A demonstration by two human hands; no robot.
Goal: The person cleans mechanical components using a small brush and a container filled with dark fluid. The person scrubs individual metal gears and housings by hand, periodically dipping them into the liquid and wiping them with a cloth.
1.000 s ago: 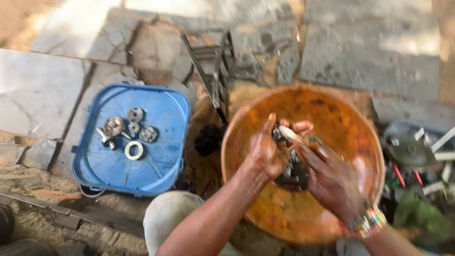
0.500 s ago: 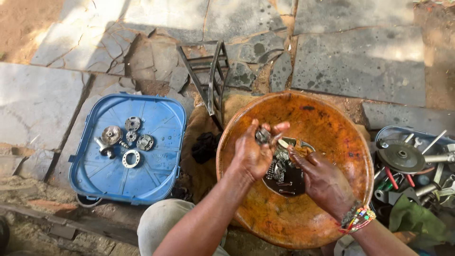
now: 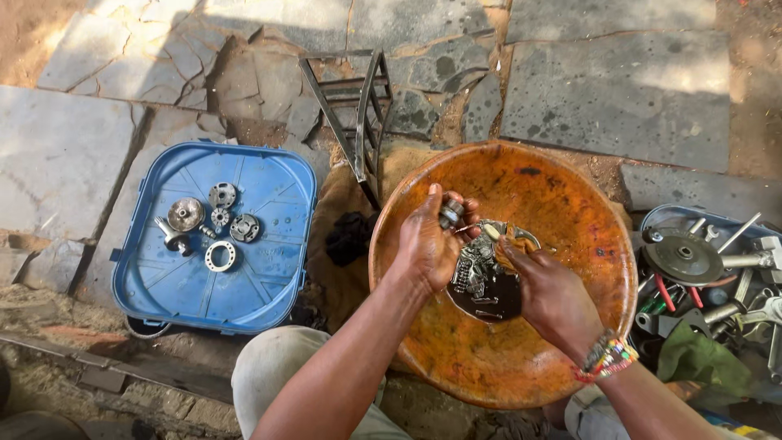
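My left hand [image 3: 430, 243] grips a small round metal part [image 3: 450, 213] over an orange-brown round basin [image 3: 570, 212]. Close beside it, my right hand [image 3: 547, 287] pinches a small brush or rag [image 3: 498, 234], its tip against that part. Dark oily liquid and several springs and small metal pieces [image 3: 481, 285] lie at the bottom of the basin beneath both hands. A beaded bracelet [image 3: 607, 358] circles my right wrist.
A blue square plastic lid [image 3: 269, 285] on the left holds several gears, a ring and a shaft [image 3: 204, 224]. A metal frame [image 3: 358, 114] lies on the stone paving behind. A tray of tools and a disc [image 3: 683, 259] sits at the right. My knee [image 3: 277, 367] is below.
The view has steadied and shifted a little. My left hand has closed more tightly around the metal part, and my right hand has brought the brush up against it.
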